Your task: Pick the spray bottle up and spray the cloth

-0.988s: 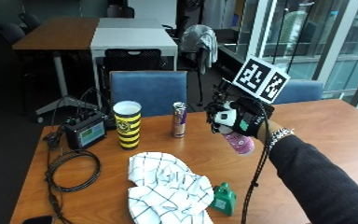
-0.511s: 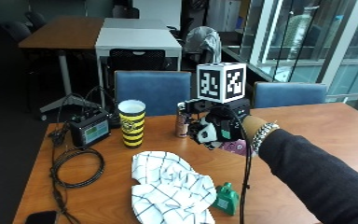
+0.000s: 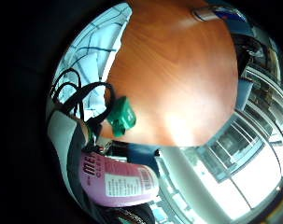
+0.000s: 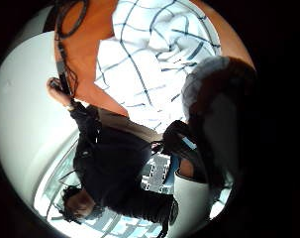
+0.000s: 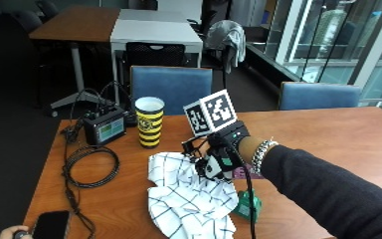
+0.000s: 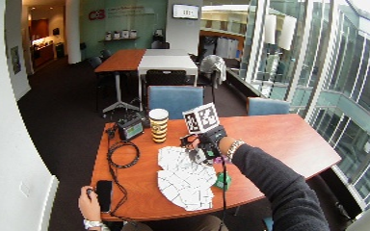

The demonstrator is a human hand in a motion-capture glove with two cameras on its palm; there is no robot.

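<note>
My gloved right hand (image 5: 221, 152) grips a spray bottle with a pink label (image 5: 245, 172) (image 3: 116, 185). It holds the bottle just over the far edge of the cloth (image 5: 190, 198). The cloth is white with dark checks and lies crumpled on the wooden table (image 5: 323, 134) near the front edge. In the thumb side palm view the cloth (image 4: 154, 54) lies spread beneath the palm. The bottle's spray head is hidden behind the hand. In the wide outside view the hand (image 6: 210, 144) is at the cloth's far end (image 6: 185, 179).
A small green object (image 5: 247, 204) (image 3: 120, 115) lies just right of the cloth. A yellow-and-black striped cup (image 5: 149, 122), a black device (image 5: 105, 126) and a coiled cable (image 5: 89, 166) stand to the left. A phone (image 5: 49, 225) lies near the front left corner.
My hand has carried the bottle left and down, from above the bare table to the cloth's far edge.
</note>
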